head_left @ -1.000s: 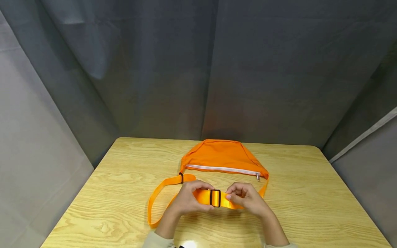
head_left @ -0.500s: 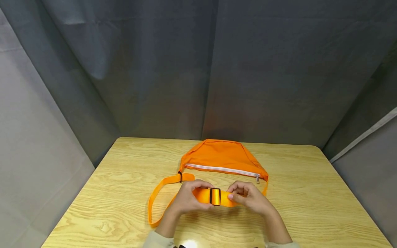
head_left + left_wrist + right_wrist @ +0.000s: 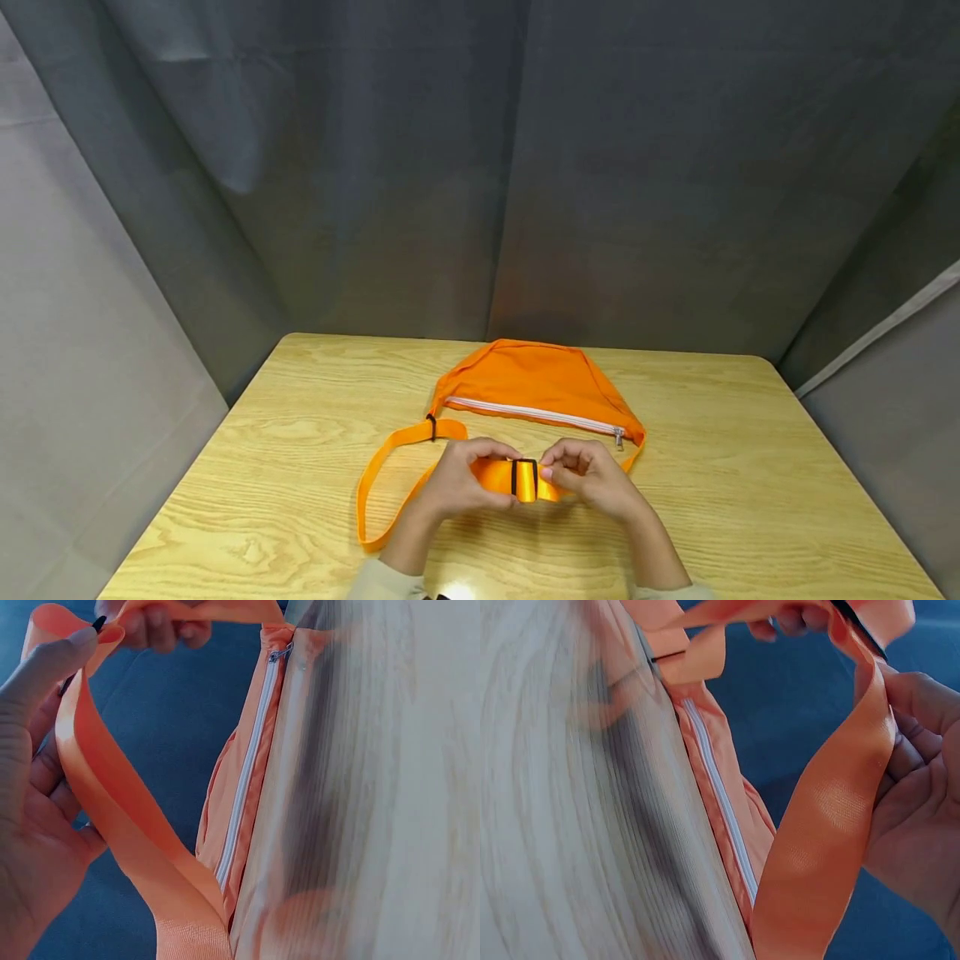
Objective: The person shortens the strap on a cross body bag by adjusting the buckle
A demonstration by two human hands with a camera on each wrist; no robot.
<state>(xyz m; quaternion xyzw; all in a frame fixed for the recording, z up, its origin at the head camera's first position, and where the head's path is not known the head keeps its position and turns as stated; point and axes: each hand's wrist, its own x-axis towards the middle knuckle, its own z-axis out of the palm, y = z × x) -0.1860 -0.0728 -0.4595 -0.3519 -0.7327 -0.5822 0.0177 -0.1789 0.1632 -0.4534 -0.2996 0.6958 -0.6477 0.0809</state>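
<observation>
An orange waist bag [image 3: 536, 379] with a white zipper [image 3: 532, 412] lies toward the back of the table. Its orange strap [image 3: 367, 487] loops out to the left and runs back through both hands. Between thumb and fingers, my left hand [image 3: 461, 479] grips the black slide buckle [image 3: 524, 480] by its upper and lower edges. Just right of the buckle, my right hand [image 3: 596, 479] pinches the strap webbing. In the left wrist view, the left thumb [image 3: 71, 649] presses on the buckle. The right wrist view has the webbing [image 3: 825, 802] hanging down from the right fingers.
A wood-grain table [image 3: 750, 483] carries the bag. Dark grey curtains [image 3: 390, 167] stand behind it, with lighter panels at both sides. A small black ring [image 3: 432, 427] sits on the strap near the bag's left end.
The right hand has shifted slightly left, closer to the buckle, and the webbing between them has shortened. The buckle has turned a little. The bag has slid slightly left.
</observation>
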